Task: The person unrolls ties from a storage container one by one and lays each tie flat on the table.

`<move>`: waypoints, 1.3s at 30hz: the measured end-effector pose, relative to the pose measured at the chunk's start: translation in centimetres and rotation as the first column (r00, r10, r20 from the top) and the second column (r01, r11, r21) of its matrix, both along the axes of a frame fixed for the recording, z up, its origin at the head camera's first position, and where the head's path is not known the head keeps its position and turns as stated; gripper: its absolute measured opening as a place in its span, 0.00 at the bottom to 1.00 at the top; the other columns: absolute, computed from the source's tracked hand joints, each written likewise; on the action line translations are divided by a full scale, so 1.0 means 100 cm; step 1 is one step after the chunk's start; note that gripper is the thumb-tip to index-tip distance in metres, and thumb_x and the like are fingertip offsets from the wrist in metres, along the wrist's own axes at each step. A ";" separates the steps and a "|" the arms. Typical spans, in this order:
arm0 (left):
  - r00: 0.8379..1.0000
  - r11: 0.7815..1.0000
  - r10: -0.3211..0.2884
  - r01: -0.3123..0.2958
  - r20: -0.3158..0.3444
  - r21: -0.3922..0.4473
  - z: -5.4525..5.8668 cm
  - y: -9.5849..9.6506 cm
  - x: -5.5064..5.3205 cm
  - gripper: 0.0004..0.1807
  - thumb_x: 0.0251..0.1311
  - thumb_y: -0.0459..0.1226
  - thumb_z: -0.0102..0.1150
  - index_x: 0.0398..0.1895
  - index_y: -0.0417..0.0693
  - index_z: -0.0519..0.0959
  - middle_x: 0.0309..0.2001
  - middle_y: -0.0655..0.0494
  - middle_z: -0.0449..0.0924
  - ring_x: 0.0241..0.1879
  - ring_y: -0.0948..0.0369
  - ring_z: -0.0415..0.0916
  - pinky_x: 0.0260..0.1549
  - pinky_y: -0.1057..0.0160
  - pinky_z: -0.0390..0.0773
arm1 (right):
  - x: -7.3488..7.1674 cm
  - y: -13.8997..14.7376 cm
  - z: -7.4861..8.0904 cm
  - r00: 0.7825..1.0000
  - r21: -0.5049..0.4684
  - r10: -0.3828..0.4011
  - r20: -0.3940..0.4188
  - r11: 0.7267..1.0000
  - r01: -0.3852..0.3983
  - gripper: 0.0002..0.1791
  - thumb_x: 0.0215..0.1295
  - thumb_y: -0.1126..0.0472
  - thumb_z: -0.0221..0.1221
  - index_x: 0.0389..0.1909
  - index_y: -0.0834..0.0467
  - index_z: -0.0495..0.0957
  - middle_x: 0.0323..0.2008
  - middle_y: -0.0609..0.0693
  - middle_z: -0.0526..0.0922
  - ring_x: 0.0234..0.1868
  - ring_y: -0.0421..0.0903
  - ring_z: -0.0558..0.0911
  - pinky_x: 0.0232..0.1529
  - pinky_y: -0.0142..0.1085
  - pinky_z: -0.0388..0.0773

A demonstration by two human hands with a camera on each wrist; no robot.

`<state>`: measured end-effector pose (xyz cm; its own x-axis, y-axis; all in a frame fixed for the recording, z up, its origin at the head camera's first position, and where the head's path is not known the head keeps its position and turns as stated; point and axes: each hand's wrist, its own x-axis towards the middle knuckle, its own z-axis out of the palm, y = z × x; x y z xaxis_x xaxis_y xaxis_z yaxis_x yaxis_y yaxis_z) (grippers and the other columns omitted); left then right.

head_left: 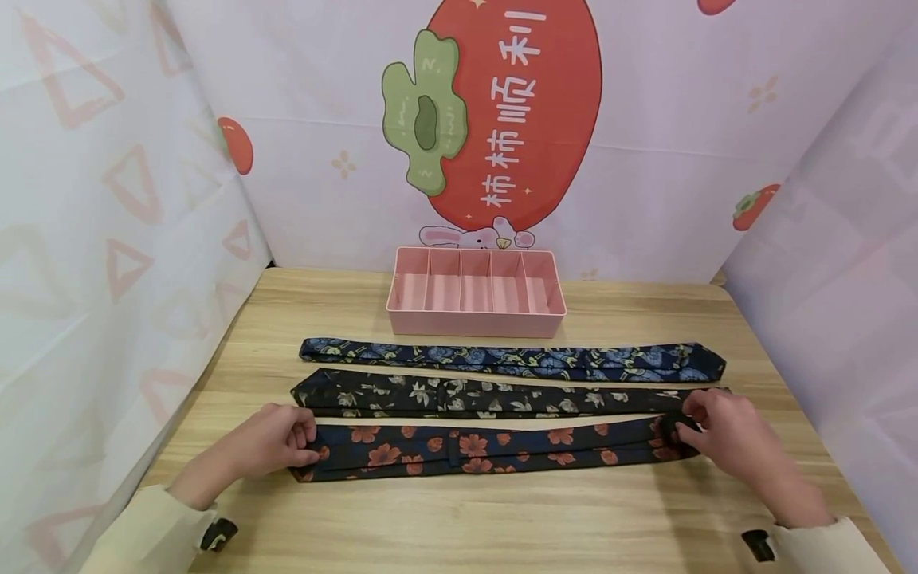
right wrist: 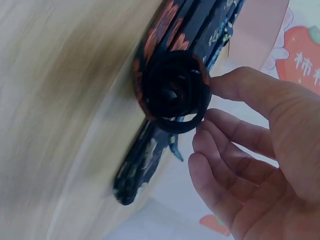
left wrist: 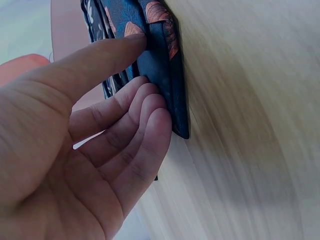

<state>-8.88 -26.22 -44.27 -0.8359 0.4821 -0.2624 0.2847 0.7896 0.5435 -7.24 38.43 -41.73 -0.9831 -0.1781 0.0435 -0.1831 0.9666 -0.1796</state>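
A dark necktie with orange flowers (head_left: 473,446) lies lengthwise across the table's near side. Its narrow right end is wound into a small coil (right wrist: 175,92), and my right hand (head_left: 731,434) holds the coil's outer side with thumb and fingertips. At the broad left end, my left hand (head_left: 268,442) touches the tie, its fingers loosely bent. The left wrist view has the left thumb over the pointed end (left wrist: 160,65) and the other fingertips along its edge. Just behind lies a black necktie with pale flowers (head_left: 495,399). Farther back is a navy necktie with blue and yellow pattern (head_left: 516,361).
A pink tray (head_left: 476,323) with several narrow compartments stands at the back of the wooden table (head_left: 459,526). Printed cloth (head_left: 308,175) walls in the table at the back and both sides.
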 end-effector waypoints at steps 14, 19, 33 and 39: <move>0.999 1.000 0.005 -0.005 0.031 0.010 0.001 -0.003 0.000 0.12 0.58 0.39 0.77 0.30 0.51 0.79 0.25 0.66 0.78 0.25 0.74 0.72 0.27 0.68 0.76 | -0.001 -0.022 0.002 0.998 -0.029 0.023 0.051 0.999 -0.022 0.10 0.57 0.62 0.76 0.35 0.58 0.84 0.30 0.47 0.82 0.30 0.42 0.80 0.30 0.41 0.80; 0.999 1.000 0.015 -0.016 0.028 0.005 0.000 -0.006 0.001 0.13 0.59 0.40 0.77 0.31 0.51 0.79 0.26 0.66 0.77 0.25 0.73 0.71 0.27 0.68 0.75 | 0.001 -0.026 -0.009 0.999 -0.015 0.045 0.018 0.999 -0.045 0.13 0.52 0.63 0.79 0.34 0.58 0.83 0.31 0.48 0.80 0.31 0.42 0.77 0.30 0.41 0.78; 1.000 1.000 0.029 -0.029 -0.007 -0.003 0.001 -0.025 0.003 0.13 0.58 0.38 0.78 0.30 0.51 0.78 0.26 0.66 0.76 0.25 0.73 0.69 0.26 0.68 0.74 | 0.000 0.022 -0.001 0.999 -0.022 -0.033 -0.041 0.999 0.032 0.11 0.52 0.70 0.75 0.31 0.64 0.81 0.26 0.51 0.82 0.26 0.45 0.79 0.25 0.42 0.77; 0.999 0.999 0.034 -0.034 0.001 -0.001 0.002 -0.027 0.003 0.14 0.57 0.40 0.78 0.30 0.52 0.78 0.25 0.66 0.77 0.25 0.74 0.70 0.26 0.68 0.74 | -0.002 0.028 0.001 0.999 -0.027 -0.048 0.010 0.998 0.049 0.08 0.56 0.70 0.73 0.32 0.66 0.83 0.26 0.52 0.85 0.27 0.48 0.83 0.28 0.44 0.81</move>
<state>-8.53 -28.88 -44.10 -0.8516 0.4532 -0.2635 0.2573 0.7992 0.5432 -7.47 41.26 -41.64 -0.9909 -0.1290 0.0380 -0.1341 0.9690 -0.2075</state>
